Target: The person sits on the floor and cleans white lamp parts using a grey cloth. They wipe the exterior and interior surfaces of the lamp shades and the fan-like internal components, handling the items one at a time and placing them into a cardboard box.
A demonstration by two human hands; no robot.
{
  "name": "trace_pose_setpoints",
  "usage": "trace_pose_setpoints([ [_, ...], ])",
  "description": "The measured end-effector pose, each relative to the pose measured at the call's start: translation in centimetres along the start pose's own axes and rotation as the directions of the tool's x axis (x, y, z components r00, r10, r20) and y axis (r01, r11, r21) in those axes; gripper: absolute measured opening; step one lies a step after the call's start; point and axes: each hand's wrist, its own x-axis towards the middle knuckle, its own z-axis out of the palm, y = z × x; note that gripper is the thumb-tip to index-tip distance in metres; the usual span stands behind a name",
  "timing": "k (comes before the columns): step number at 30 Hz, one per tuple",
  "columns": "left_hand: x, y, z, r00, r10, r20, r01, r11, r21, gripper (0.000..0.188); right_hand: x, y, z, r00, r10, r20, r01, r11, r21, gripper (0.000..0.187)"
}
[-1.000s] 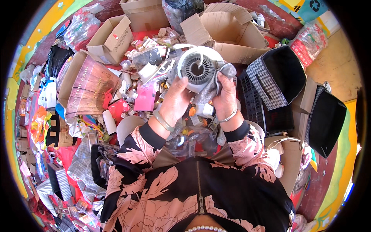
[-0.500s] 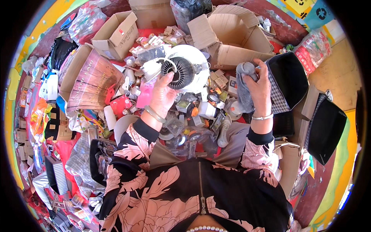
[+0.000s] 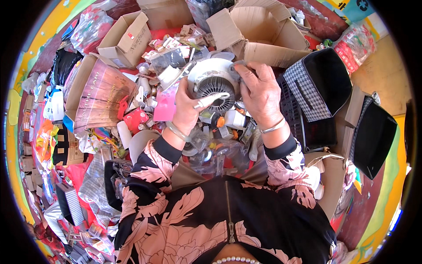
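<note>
Brown open cartons (image 3: 263, 31) at top; small carton (image 3: 125, 37) left bears perhaps a red label

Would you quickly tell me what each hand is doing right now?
Left hand: closed on the round white lamp fitting, thumb by its white cable.
Right hand: pressing a grey cloth against the fitting's rim.

Both arms are being held out in front of the body, bent at the elbows (the sleeves are flowery). The left hand (image 3: 187, 108) is being curled tight, with its thumb pointing right. The right hand (image 3: 259, 94) is being pressed down flat, fingers spread and bent. The wrists are being kept near each other.
</note>
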Motion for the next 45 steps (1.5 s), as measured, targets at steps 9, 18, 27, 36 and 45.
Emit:
trace_pose_setpoints([
  [9, 0.7, -0.1, -0.4, 0.991, 0.039, -0.126, -0.049, 0.996, -0.078, 0.066, -1.5, 1.1, 0.6, 0.972, 0.158, 0.176, -0.203, 0.94, 0.274, 0.031],
  [18, 0.6, 0.4, -1.2, 0.968, 0.155, 0.199, -0.227, 0.881, 0.416, 0.076, -1.5, 5.3, -1.5, 0.732, 0.138, 0.668, -0.494, 0.783, 0.379, 0.027],
  [27, 1.6, 0.7, -1.2, 0.998, -0.041, -0.044, 0.043, 0.999, 0.034, 0.056, -0.4, 4.9, -1.9, 0.727, 0.529, 0.437, -0.35, -0.262, 0.899, 0.044],
  [36, 1.0, -0.1, -1.0, 0.997, -0.059, 0.052, 0.049, 0.984, 0.171, 0.068, -3.1, 1.5, 1.8, 0.954, 0.254, 0.161, -0.3, 0.808, 0.507, 0.045],
  [45, 0.9, 1.0, -0.1, 0.969, -0.069, 0.236, 0.015, 0.974, 0.226, 0.064, -3.3, 3.3, 1.0, 0.969, 0.151, 0.194, -0.242, 0.718, 0.653, 0.032],
])
